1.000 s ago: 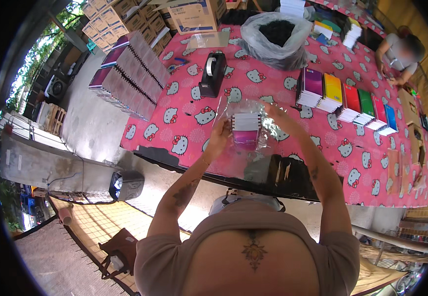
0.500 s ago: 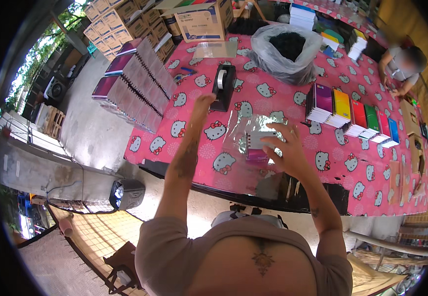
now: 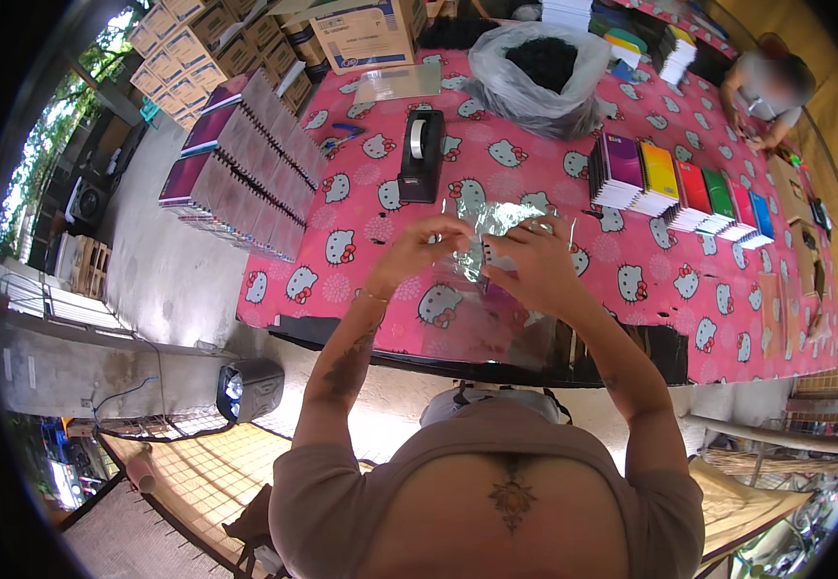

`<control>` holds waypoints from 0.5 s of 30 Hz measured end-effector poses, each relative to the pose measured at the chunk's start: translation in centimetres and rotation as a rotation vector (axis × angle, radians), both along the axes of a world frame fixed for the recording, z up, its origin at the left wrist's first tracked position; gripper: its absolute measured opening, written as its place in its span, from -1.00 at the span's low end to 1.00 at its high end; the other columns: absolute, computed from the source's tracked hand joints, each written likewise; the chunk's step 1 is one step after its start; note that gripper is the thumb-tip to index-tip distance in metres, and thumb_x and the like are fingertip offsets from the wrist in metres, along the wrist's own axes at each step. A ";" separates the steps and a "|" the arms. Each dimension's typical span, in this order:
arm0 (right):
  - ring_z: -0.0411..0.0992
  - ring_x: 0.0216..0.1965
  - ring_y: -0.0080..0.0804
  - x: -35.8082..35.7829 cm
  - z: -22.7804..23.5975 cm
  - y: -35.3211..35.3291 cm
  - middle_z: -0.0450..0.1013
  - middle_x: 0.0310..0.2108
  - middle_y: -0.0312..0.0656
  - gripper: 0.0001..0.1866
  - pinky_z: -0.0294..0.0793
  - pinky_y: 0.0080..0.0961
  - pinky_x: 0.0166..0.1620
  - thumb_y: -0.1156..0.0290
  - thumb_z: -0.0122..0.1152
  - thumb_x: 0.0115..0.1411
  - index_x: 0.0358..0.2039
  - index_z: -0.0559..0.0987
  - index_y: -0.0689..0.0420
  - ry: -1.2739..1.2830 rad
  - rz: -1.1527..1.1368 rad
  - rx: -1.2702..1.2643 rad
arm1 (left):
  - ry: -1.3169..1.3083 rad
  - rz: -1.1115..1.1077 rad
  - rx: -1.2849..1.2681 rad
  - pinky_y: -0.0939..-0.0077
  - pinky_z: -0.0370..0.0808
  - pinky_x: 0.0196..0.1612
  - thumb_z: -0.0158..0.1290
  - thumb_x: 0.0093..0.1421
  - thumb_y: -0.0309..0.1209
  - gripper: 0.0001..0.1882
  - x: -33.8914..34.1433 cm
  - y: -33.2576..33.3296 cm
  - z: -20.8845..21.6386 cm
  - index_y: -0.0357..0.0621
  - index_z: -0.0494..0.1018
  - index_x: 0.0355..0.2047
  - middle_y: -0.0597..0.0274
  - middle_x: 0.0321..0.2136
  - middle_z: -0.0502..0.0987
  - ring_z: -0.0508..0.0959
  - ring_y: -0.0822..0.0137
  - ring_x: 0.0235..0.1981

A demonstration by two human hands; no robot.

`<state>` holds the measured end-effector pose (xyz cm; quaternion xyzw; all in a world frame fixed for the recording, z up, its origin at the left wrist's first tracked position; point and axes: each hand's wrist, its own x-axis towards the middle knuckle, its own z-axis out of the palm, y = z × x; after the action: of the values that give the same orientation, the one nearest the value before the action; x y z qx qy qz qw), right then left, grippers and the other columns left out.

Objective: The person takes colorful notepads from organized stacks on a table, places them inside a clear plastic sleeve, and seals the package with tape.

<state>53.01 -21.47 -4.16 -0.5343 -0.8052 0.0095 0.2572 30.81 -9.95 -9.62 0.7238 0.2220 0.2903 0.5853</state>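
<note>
On the pink patterned table cover lies a small spiral notebook [image 3: 494, 282], mostly hidden under my right hand [image 3: 537, 262]. Glossy clear plastic film [image 3: 469, 259] spreads around and under it, catching bright reflections. My right hand's curled fingers hold the film against the notebook. From the left, my left hand [image 3: 426, 253] reaches in with thumb and fingertips pinched together at the film's edge; whatever they hold is too small to make out. Beyond the left hand stands a black tape dispenser [image 3: 421, 174] with a roll of tape [image 3: 418, 139] in it.
Tall stacks of purple spiral notebooks [image 3: 235, 183] stand left. At the right sit piles of coloured notebooks [image 3: 660, 174]. A plastic bag of black material [image 3: 544, 82], a cardboard box [image 3: 366, 37] and blue-handled scissors [image 3: 346, 130] lie farther back. Another person [image 3: 766, 92] works at far right.
My left hand has left the tape dispenser and come right and nearer, to the film. My right hand has settled from hovering with spread fingers onto the film and notebook.
</note>
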 end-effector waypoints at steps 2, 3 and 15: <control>0.49 -0.17 -0.34 0.0 0.4 0.6 0.55 -0.28 -0.32 -0.60 0.17 -0.16 0.14 0.14 0.33 0.10 -0.06 0.62 -0.01 0.003 0.033 -0.058 | 0.060 -0.009 0.120 0.51 0.43 -0.09 0.17 0.20 -0.56 -0.72 1.6 -0.3 1.9 -0.16 0.57 -0.06 0.34 -0.24 0.54 0.49 0.46 -0.18; 0.49 -0.15 -0.33 0.1 0.8 0.8 0.55 -0.28 -0.32 -0.60 0.17 -0.16 0.15 0.14 0.33 0.10 -0.07 0.63 0.01 0.001 0.054 -0.082 | 0.065 -0.015 0.189 0.49 0.42 -0.08 0.19 0.19 -0.54 -0.73 1.9 0.0 2.1 -0.13 0.58 -0.07 0.33 -0.23 0.51 0.47 0.44 -0.16; 0.26 0.21 -0.01 7.6 -6.8 0.1 0.29 0.16 -0.02 -0.32 0.26 -0.08 0.18 0.11 0.58 -0.15 0.00 0.53 0.00 0.381 0.157 -0.202 | 0.174 0.005 0.747 0.08 0.12 0.29 0.24 0.09 -0.50 -0.84 5.8 0.7 3.0 0.06 0.64 -0.31 0.13 0.30 0.23 0.20 0.04 0.28</control>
<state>60.64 -21.39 -10.99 -0.4816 -0.7761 0.2109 0.3483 36.58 -9.22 -6.60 0.9086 0.1515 0.2902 0.2592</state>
